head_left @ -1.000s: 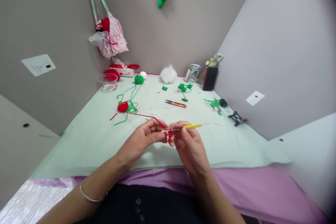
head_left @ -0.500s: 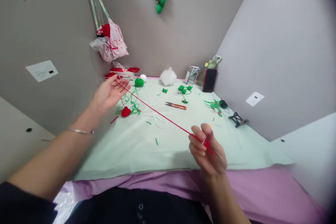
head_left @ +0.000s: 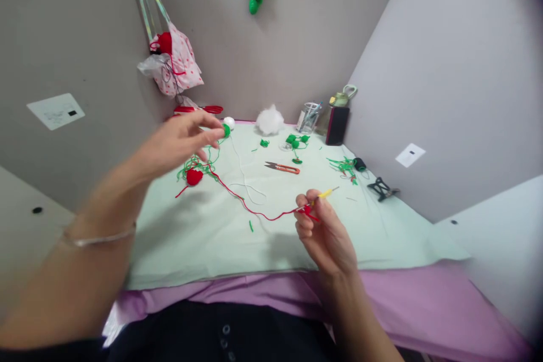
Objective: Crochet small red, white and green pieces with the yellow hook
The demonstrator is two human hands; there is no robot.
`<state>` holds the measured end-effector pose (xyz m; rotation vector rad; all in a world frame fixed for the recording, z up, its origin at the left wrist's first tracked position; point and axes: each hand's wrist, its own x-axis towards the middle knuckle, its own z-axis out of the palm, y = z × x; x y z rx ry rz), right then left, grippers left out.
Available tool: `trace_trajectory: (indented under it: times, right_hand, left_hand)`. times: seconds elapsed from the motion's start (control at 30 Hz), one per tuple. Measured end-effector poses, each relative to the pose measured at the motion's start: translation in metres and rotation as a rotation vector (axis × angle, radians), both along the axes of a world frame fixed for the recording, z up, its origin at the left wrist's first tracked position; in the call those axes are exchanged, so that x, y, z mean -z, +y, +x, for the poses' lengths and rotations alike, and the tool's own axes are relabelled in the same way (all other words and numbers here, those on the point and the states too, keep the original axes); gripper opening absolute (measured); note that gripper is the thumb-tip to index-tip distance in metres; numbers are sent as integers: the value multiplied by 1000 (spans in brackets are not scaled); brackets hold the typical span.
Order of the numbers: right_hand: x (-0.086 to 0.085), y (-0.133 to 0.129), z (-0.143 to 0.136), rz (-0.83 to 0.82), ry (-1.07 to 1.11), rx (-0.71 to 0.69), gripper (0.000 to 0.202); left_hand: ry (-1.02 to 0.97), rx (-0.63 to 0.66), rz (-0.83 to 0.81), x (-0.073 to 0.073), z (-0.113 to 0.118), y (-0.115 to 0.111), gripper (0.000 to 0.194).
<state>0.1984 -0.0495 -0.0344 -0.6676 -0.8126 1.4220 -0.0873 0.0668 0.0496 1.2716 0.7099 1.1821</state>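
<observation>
My right hand (head_left: 326,232) is closed around a crochet hook (head_left: 326,193) with a yellow handle, and a small red piece of yarn work (head_left: 306,210) is at its fingertips. From there a red strand of yarn (head_left: 265,216) hangs slack over the table and runs left, passing out of sight below my left hand. My left hand (head_left: 182,138) is raised over the left side, its fingers apart and somewhat blurred, with no yarn visible in them. Below it lie a round red piece (head_left: 194,177) and tangled green yarn (head_left: 186,168); a green ball (head_left: 226,130) is partly hidden behind the fingertips.
Orange-handled thread snips (head_left: 282,168) lie mid-table. Behind them are white stuffing (head_left: 270,120), green crocheted pieces (head_left: 293,141), a pen cup (head_left: 309,117) and a dark phone-like slab (head_left: 337,126). Green scraps (head_left: 345,166) and a black stand (head_left: 382,188) lie to the right.
My left hand has turned over, and the taut red yarn has gone slack onto the table. My right hand has moved slightly up and left, tilting the hook so its yellow handle shows.
</observation>
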Motion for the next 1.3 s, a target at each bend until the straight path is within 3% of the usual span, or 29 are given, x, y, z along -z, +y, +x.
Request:
trace_trajectory:
  times: [0.07,0.13,0.2,0.37,0.43,0.5,0.57,0.67,0.77,0.87,0.93,1.07,1.3]
  right_hand:
    - [-1,0,-5,34,-21,16,28]
    - [-2,-2,-12,98,-66,28,26]
    - [-2,-5,-19,161,-110,22,25]
    - [2,-14,-35,256,-166,-12,24]
    - [4,-15,-37,280,-164,-4,22]
    - [6,-16,-36,307,-148,18,18]
    - [7,-16,-34,328,-125,54,14]
    - [8,-16,-31,341,-127,123,12]
    - [9,-16,-30,356,-170,182,12]
    - [11,-16,-30,397,-214,202,13]
    - [13,-16,-30,419,-248,212,15]
    - [15,-15,-30,440,-277,223,16]
    - [13,-14,-31,436,-264,225,16]
  left_hand:
    - [59,224,61,18,25,-39,45]
    - [15,450,-34,34,50,-71,67]
    - [-45,538,-119,45,71,-90,74]
    - [-451,296,-222,43,102,-97,56]
    - [-486,219,-154,40,103,-95,68]
    - [-376,89,12,42,100,-93,79]
    - [-134,-53,250,50,95,-92,79]
    - [207,-157,492,63,89,-95,60]
    - [212,-56,292,71,88,-102,43]
    - [40,138,-31,72,89,-107,40]
    - [-57,185,-134,70,90,-109,42]
    - [-122,183,-191,68,90,-108,52]
    - [-38,197,-136,67,85,-106,58]
